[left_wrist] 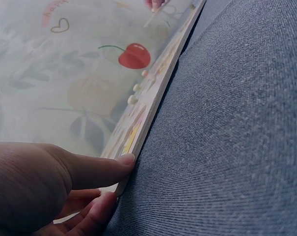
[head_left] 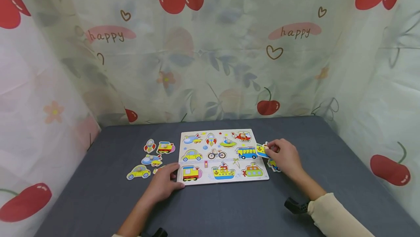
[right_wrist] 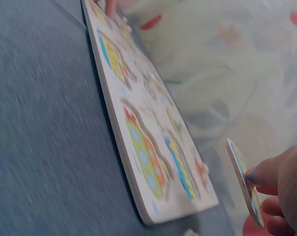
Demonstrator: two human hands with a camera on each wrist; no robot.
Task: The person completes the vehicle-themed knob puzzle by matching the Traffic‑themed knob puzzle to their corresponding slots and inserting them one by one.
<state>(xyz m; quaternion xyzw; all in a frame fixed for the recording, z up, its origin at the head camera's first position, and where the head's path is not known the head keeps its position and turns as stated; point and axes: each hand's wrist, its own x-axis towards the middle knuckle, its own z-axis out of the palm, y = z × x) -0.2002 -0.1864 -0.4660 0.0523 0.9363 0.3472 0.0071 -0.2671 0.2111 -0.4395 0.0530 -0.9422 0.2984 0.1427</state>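
Note:
A flat wooden puzzle board (head_left: pixel 206 173) with vehicle pictures lies on the dark cloth. My left hand (head_left: pixel 164 184) pinches its front left corner, thumb on the upper face and fingers at the edge. Between thumb and fingers, my right hand (head_left: pixel 286 156) holds a yellow and blue ship puzzle piece (head_left: pixel 261 150) over the board's right edge. In the right wrist view this piece (right_wrist: pixel 241 172) is raised and tilted on edge. Beneath the right hand, another puzzle piece (head_left: pixel 273 165) lies beside the board, partly covered.
Left of the board lie a rocket piece (head_left: pixel 150 146), a train piece (head_left: pixel 165 147), an airplane piece (head_left: pixel 152 160) and a car piece (head_left: pixel 138 172). One more piece is mostly hidden by the left hand. Patterned curtains (head_left: pixel 210 84) enclose the table (head_left: pixel 229 208) behind and at both sides.

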